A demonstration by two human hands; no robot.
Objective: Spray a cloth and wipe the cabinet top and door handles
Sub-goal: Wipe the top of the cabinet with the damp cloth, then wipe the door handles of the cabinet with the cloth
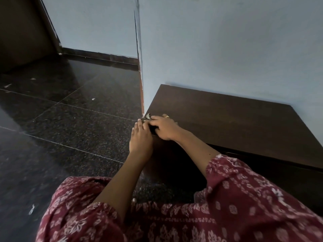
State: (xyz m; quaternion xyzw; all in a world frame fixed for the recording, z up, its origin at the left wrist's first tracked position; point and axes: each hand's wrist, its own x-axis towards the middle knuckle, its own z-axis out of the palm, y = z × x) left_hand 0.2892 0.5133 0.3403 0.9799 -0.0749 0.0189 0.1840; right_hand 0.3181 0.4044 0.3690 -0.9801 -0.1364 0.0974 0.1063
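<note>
A low dark brown cabinet (236, 123) stands against the pale blue wall at the right. At its near left corner both hands meet on a small dark cloth (147, 117), mostly hidden under the fingers. My right hand (165, 127) lies over the cloth on the cabinet top edge, fingers curled round it. My left hand (140, 137) comes up beside the corner and its fingertips pinch the cloth's left end. No spray bottle or door handle shows.
Dark polished granite floor (66, 123) spreads to the left, with small white scraps on it. A wall corner (139, 67) juts out just behind the cabinet's left end. A dark wooden door frame (22, 32) stands at the far left.
</note>
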